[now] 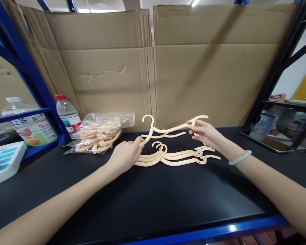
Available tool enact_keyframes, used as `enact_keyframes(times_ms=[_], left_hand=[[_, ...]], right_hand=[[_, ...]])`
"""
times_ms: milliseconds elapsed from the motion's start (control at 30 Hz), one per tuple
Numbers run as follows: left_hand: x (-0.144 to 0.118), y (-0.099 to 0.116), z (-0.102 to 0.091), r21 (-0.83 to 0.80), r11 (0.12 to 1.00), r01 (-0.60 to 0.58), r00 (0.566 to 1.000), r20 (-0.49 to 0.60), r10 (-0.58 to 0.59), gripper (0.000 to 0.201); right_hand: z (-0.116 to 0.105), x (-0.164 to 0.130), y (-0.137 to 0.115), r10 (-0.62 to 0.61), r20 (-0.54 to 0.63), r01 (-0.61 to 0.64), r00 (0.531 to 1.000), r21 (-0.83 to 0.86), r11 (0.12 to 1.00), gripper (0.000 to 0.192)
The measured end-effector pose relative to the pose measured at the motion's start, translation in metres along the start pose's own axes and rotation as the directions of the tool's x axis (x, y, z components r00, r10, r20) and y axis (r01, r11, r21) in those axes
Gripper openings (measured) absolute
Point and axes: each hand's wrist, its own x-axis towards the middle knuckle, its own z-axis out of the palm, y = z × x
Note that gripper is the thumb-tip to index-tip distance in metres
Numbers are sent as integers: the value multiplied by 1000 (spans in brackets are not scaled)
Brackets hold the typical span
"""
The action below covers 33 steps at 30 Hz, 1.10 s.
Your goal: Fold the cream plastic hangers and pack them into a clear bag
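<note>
A cream plastic clothes hanger [169, 130] is held up between both hands, its hook pointing upward. My left hand [127, 152] grips one arm of it, with the fingers closed around that end. At the other end, my right hand [202, 131] pinches the arm near its small side hook. Several matching hangers [180, 163] lie stacked on the black table below, hooks toward the back. Behind the stack is another cream hanger piece [164, 135], partly hidden by the raised hanger.
Clear plastic bags [102, 131] of cream hangers sit on the left, near a red-capped bottle [67, 115]. A larger white-capped bottle [32, 124] and a white-and-blue tray [7, 158] are further left. Cardboard [206, 78] walls the back. A dark tablet [266, 141] lies on the right.
</note>
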Motion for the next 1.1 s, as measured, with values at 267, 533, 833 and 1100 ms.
enact_keyframes(times_ms=[267, 533, 833, 1100], left_hand=[[-1, -10, -29, 75, 936, -344, 938, 63, 340, 26], [-6, -9, -36, -95, 847, -523, 827, 185, 531, 21], [-13, 1, -38, -164, 871, -464, 817, 302, 492, 9], [-16, 12, -34, -111, 921, -374, 851, 352, 389, 12]], right_hand=[[-40, 3, -18, 68, 98, -68, 993, -2, 998, 22], [-57, -2, -24, 179, 303, -68, 936, -343, 937, 23], [-48, -8, -38, 586, 433, 181, 684, -880, 440, 29], [-35, -14, -35, 629, 315, 198, 711, -948, 251, 19]])
